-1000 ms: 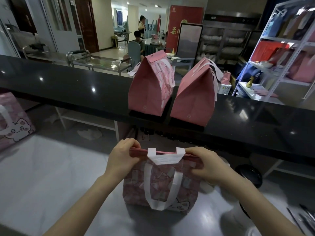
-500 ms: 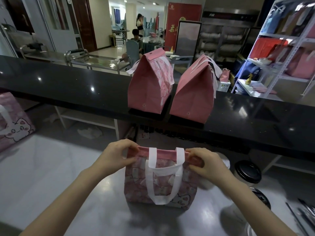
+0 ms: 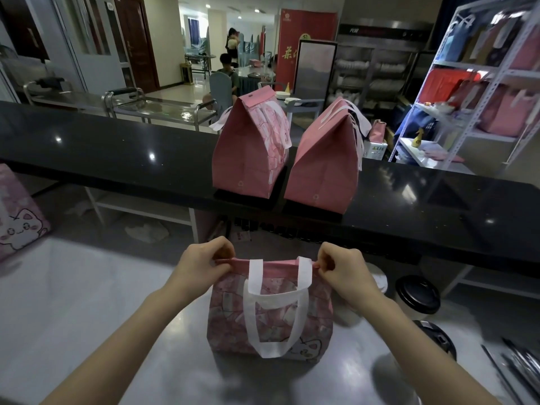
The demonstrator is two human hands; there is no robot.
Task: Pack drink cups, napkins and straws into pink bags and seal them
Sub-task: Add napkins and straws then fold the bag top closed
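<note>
Left hand (image 3: 204, 263) and right hand (image 3: 340, 266) each pinch an end of the folded top edge of the pink bag (image 3: 270, 314), which stands upright on the steel table (image 3: 87, 287). Two closed bags (image 3: 251, 153) stand on the black counter (image 3: 117, 153) beyond.

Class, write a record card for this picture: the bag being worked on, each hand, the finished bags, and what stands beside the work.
Bag in work: pink bag, upright on the steel table, top folded over, white handle hanging down its front
Left hand: pinches the left end of the bag's top edge
Right hand: pinches the right end of the top edge
Finished bags: closed bag and second closed bag, side by side on the black counter
Nearby: black-lidded cup, right of the pink bag
</note>
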